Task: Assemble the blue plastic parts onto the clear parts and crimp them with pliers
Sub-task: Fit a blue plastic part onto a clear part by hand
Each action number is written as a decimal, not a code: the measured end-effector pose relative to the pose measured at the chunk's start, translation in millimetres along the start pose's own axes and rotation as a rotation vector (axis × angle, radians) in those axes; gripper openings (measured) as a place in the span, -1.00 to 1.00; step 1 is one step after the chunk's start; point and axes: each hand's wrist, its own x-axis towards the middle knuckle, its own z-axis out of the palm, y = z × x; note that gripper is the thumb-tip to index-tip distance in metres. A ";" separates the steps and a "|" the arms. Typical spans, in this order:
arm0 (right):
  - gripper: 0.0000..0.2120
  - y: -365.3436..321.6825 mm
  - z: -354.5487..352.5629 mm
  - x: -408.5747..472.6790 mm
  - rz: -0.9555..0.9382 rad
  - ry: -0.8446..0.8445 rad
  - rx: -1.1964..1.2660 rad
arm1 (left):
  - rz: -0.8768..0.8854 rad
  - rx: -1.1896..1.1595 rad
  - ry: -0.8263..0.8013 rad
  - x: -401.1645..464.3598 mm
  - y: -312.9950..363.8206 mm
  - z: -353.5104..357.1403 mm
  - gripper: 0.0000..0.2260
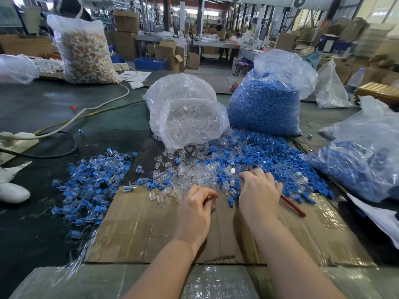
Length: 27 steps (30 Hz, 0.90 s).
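Loose clear parts (183, 175) lie in a heap at the far edge of a flat cardboard sheet (138, 225). Loose blue parts (265, 156) spread to the right of them. My left hand (195, 209) rests on the cardboard with curled fingers that seem to pinch a small clear part. My right hand (258, 189) reaches into the mixed heap, fingers curled, and grips red-handled pliers (292, 205) whose handle sticks out toward the right. A pile of joined blue-and-clear pieces (90, 182) lies to the left.
A bag of clear parts (187, 113) and a bag of blue parts (265, 104) stand behind the heaps. Another blue-filled bag (364, 160) lies at right. Cables (64, 124) and a power strip (15, 139) cross the dark table at left.
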 end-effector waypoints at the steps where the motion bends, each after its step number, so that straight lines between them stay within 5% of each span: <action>1: -0.76 -0.2 0.4 3.6 -0.009 -0.033 -0.026 | -0.007 0.007 0.001 0.0 -0.2 0.1 -0.87; 5: -0.71 -0.6 3.7 11.3 -0.031 -0.140 -0.078 | -0.011 0.009 0.024 -0.5 -0.2 0.2 -0.89; 13: -0.86 2.0 5.3 12.9 0.020 -0.092 0.006 | -0.035 -0.026 0.012 -0.8 -2.6 -0.3 -0.92; 27: -0.95 -28.8 -5.9 -16.5 -0.103 -0.036 0.490 | -0.057 0.053 -0.052 -1.0 -6.1 0.0 -0.84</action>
